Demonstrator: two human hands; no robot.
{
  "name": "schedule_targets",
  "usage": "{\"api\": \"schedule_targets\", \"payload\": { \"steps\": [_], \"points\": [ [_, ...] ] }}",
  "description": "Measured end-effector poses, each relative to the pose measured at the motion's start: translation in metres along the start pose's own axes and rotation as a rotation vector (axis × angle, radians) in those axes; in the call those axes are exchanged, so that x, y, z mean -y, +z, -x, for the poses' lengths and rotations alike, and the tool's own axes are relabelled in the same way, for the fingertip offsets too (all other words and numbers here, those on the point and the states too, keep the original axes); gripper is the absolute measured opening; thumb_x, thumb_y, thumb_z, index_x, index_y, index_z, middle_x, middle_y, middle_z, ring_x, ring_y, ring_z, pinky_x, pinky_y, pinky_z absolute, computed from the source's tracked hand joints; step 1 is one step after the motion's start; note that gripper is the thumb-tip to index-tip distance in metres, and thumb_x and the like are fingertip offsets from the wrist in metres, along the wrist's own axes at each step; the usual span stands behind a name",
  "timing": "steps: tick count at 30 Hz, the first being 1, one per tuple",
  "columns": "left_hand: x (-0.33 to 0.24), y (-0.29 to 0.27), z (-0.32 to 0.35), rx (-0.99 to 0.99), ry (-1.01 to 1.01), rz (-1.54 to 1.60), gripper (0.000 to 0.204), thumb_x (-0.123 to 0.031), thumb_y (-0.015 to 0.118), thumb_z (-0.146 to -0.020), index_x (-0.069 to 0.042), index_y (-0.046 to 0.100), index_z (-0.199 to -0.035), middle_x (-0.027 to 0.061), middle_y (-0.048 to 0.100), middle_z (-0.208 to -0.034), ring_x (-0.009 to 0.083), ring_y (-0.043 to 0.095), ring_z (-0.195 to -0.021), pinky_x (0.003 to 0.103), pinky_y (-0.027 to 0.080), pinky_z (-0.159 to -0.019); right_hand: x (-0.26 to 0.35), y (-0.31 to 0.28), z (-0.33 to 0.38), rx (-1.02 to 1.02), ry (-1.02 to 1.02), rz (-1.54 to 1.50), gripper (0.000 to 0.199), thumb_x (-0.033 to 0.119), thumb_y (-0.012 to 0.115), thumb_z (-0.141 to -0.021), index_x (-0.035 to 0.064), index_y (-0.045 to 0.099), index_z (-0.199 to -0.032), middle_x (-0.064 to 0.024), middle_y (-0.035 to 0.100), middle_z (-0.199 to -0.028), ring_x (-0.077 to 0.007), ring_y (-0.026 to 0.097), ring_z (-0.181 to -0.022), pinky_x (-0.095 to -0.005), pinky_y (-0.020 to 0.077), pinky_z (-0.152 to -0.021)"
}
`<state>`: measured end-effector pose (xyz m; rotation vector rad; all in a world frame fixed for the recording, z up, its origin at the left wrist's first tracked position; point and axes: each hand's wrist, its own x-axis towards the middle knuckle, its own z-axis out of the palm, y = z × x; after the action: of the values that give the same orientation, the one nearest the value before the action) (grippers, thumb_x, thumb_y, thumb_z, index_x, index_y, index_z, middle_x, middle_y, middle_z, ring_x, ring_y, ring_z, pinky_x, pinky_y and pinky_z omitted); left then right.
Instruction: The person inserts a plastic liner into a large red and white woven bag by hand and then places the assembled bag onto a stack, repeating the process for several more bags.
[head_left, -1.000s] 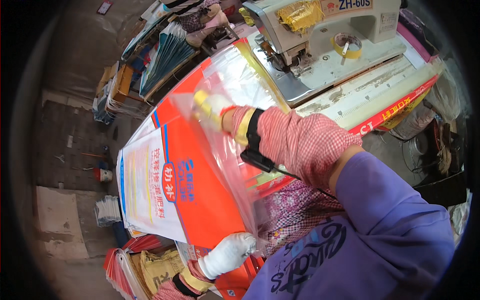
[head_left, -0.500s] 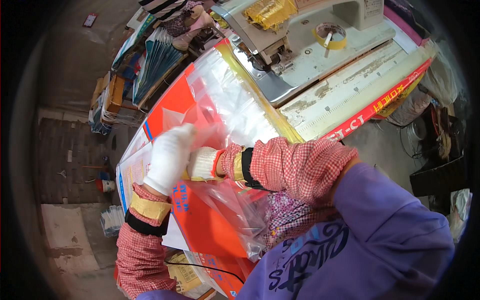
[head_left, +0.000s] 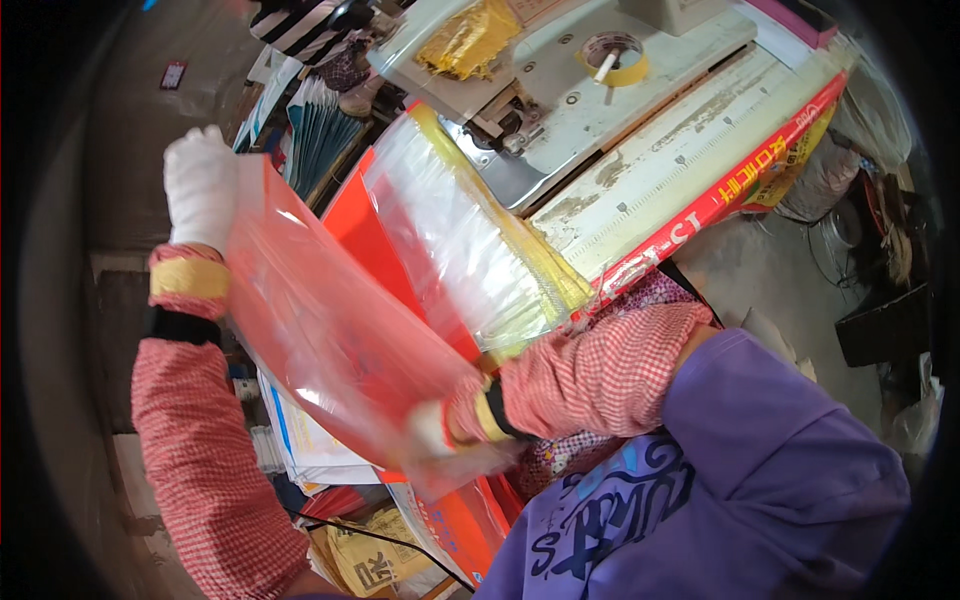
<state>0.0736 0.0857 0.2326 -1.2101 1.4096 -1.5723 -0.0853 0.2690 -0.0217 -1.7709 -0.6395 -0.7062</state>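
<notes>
A see-through reddish plastic sheet or bag (head_left: 310,290) stretches slantwise between my two gloved hands. At its upper left corner my left hand (head_left: 198,190), in a white glove, is closed on the edge. My right hand (head_left: 430,428) lies low on the sheet, near my body; film covers it and motion smears its fingers. Beyond the sheet, a stack of clear plastic bags with yellow edges (head_left: 450,230) rests on a bright red printed sack (head_left: 368,240).
A sewing machine (head_left: 520,100) stands at the back, a roll of yellow tape (head_left: 626,72) on its bed. A ruler-marked board (head_left: 660,175) runs along the bed. Folded dark sheets (head_left: 318,135) are stacked at the far left. A black cable (head_left: 390,540) crosses near my lap.
My hands were close together over the red sack. The left has swung up and left, the right has come down toward me, and the plastic is now spread between them.
</notes>
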Motion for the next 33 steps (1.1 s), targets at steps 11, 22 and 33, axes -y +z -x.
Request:
{"api": "schedule_targets", "payload": {
  "steps": [11, 22, 33],
  "points": [
    [-0.046, -0.058, -0.054, 0.293, -0.088, 0.523, 0.022, -0.011, 0.039, -0.087, -0.006, 0.051, -0.106, 0.0174, 0.061, -0.096, 0.0345, 0.062, -0.087, 0.044, 0.051, -0.071, 0.048, -0.069, 0.127, 0.004, 1.036, 0.659, 0.02, 0.021, 0.059, -0.079, 0.0055, 0.059, -0.092, -0.0096, 0.061, -0.081, -0.0287, 0.061, -0.074, -0.0353, 0.0487, -0.068],
    [-0.061, -0.059, -0.057, 0.36, 0.037, 0.57, 0.032, -0.012, 0.034, -0.089, -0.006, 0.046, -0.118, 0.0192, 0.062, -0.097, 0.0339, 0.061, -0.089, 0.044, 0.05, -0.074, 0.108, -0.129, 0.109, -0.733, 1.025, 0.396, 0.055, 0.021, 0.063, -0.072, 0.0067, 0.047, -0.123, -0.0101, 0.064, -0.083, -0.0247, 0.062, -0.073, -0.0359, 0.0484, -0.063],
    [-0.018, 0.015, -0.071, 0.417, 0.209, 0.529, 0.023, -0.009, 0.045, -0.083, -0.002, 0.061, -0.099, 0.0222, 0.063, -0.092, 0.0354, 0.061, -0.09, 0.041, 0.049, -0.076, 0.049, -0.109, 0.082, -0.433, 1.017, 0.516, 0.034, 0.029, 0.057, -0.077, 0.0051, 0.057, -0.101, -0.0161, 0.063, -0.084, -0.0338, 0.06, -0.079, -0.0433, 0.0475, -0.067]
  ]
}}
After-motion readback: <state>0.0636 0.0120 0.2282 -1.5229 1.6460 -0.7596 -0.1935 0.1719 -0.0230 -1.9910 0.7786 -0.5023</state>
